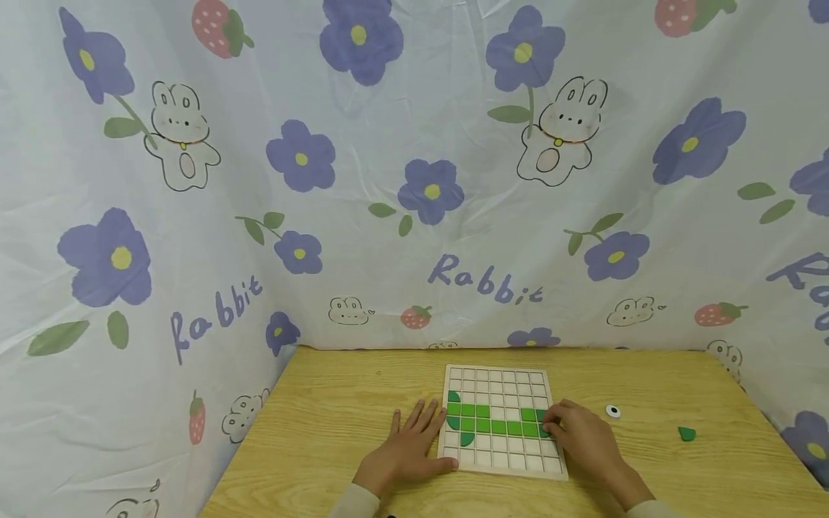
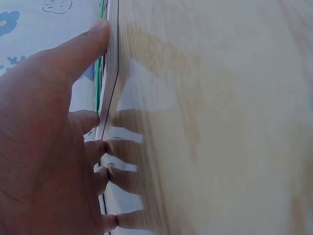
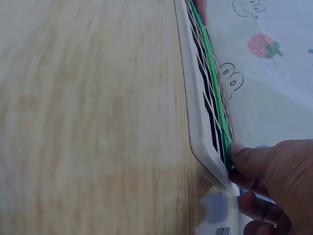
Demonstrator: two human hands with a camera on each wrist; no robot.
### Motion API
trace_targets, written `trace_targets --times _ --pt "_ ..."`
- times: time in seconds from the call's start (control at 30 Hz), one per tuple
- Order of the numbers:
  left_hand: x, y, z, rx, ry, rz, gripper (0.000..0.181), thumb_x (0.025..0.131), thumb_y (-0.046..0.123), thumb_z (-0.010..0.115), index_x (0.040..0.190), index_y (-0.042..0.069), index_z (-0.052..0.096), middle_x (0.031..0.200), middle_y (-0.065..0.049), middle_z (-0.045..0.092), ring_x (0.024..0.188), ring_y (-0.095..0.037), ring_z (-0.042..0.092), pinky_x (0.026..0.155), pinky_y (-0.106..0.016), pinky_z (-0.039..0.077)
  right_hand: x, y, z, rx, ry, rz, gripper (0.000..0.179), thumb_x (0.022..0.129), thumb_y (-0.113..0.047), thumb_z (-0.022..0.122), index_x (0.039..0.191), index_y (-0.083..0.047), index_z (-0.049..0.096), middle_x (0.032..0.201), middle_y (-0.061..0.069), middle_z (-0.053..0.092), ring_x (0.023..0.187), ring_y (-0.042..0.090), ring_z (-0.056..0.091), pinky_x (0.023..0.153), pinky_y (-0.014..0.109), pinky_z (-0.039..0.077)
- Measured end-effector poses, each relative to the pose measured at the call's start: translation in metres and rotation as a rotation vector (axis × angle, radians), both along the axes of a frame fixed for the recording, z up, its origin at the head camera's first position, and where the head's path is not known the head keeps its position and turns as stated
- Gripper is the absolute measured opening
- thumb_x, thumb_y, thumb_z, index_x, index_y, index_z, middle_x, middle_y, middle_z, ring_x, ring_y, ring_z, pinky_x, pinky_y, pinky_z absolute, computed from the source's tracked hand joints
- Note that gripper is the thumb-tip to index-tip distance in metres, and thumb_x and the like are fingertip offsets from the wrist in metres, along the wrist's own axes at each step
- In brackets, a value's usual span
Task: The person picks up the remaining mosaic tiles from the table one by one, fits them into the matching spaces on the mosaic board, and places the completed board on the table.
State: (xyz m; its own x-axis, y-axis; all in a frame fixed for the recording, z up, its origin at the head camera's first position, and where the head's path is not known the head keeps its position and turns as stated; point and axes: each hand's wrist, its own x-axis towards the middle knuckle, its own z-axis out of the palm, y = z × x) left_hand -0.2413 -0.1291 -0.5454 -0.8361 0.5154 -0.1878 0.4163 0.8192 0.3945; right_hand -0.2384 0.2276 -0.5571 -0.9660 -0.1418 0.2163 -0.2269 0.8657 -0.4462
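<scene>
A square wooden grid board [image 1: 501,457] lies on the table, with light green square tiles [image 1: 499,426] and dark green curved pieces [image 1: 468,438] set in its cells. Spread along the board's left edge is my left hand [image 1: 408,450], its thumb on the near left corner and its fingertips at the side. My right hand [image 1: 583,435] is at the board's right edge, thumb and forefinger pinching a dark green piece [image 3: 228,155] at the end of the green row. Its other fingers are curled beside the board's rim. Fingers partly hide that piece.
Right of the board lie a white round eye piece [image 1: 613,411] with a black dot and one loose dark green piece [image 1: 687,434]. A patterned cloth [image 1: 376,244] hangs behind the wooden table [image 1: 337,403] and along its left side.
</scene>
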Motion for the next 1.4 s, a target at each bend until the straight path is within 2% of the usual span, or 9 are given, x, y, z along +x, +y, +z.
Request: trace_targets --times 0.27,0.53,0.67,0.77,0.83,1.07,1.4 --pt "-0.001 -0.001 0.000 0.003 -0.004 -0.005 0.098 0.100 0.072 0.057 0.173 0.020 0.018 0.182 -0.007 0.009 0.168 -0.036 0.006 0.129 -0.074 0.003 -0.001 0.000 -0.004 0.004 0.037 0.004 0.007 0.091 -0.016 0.085 0.091 -0.022 0.080 0.089 -0.010 0.070 0.070 0.000 0.060 0.059 0.021 0.048" --pt "0.000 -0.001 0.001 0.003 -0.014 -0.011 0.098 0.100 0.072 0.056 0.173 0.020 0.018 0.182 -0.007 0.008 0.168 -0.036 0.005 0.128 -0.074 0.001 0.000 -0.001 -0.005 0.010 0.030 0.005 0.008 0.092 -0.017 0.084 0.092 -0.023 0.080 0.095 -0.009 0.072 0.075 0.005 0.065 0.060 0.024 0.051" --pt "0.000 -0.002 0.002 0.007 -0.016 -0.011 0.098 0.100 0.072 0.056 0.173 0.020 0.017 0.182 -0.007 0.008 0.168 -0.036 0.004 0.128 -0.074 0.001 0.001 0.001 -0.004 0.017 0.033 0.000 0.002 0.095 -0.022 0.083 0.096 -0.021 0.081 0.100 -0.009 0.072 0.080 0.007 0.068 0.064 0.027 0.055" --pt "0.000 -0.001 0.002 0.010 -0.014 -0.010 0.098 0.100 0.072 0.056 0.173 0.020 0.018 0.182 -0.007 0.008 0.168 -0.036 0.005 0.128 -0.074 0.001 0.002 0.005 -0.001 0.025 0.058 -0.010 0.004 0.097 -0.022 0.081 0.100 -0.020 0.082 0.103 -0.008 0.072 0.087 0.010 0.071 0.068 0.030 0.057" --pt "0.000 -0.001 0.002 0.009 -0.010 -0.008 0.098 0.100 0.072 0.056 0.173 0.019 0.018 0.182 -0.007 0.009 0.168 -0.036 0.005 0.129 -0.074 0.002 0.003 0.008 0.002 0.020 0.072 -0.012 0.005 0.097 -0.019 0.080 0.102 -0.021 0.082 0.104 -0.007 0.072 0.084 0.010 0.070 0.065 0.029 0.056" --pt "0.000 -0.001 0.001 0.007 -0.002 -0.004 0.099 0.099 0.072 0.057 0.173 0.019 0.019 0.182 -0.007 0.009 0.168 -0.036 0.006 0.129 -0.074 0.002 0.012 0.030 0.017 0.036 0.079 -0.028 0.010 0.095 -0.014 0.080 0.105 -0.017 0.081 0.099 -0.005 0.072 0.064 0.001 0.055 0.053 0.023 0.043" --pt "-0.001 -0.002 0.000 0.002 0.001 -0.006 0.099 0.099 0.072 0.057 0.173 0.019 0.019 0.182 -0.007 0.010 0.168 -0.036 0.006 0.129 -0.074 0.003 0.020 0.084 0.027 0.061 0.054 -0.113 0.009 0.095 -0.013 0.079 0.105 -0.014 0.081 0.100 0.001 0.074 0.066 0.009 0.059 0.052 0.028 0.043"
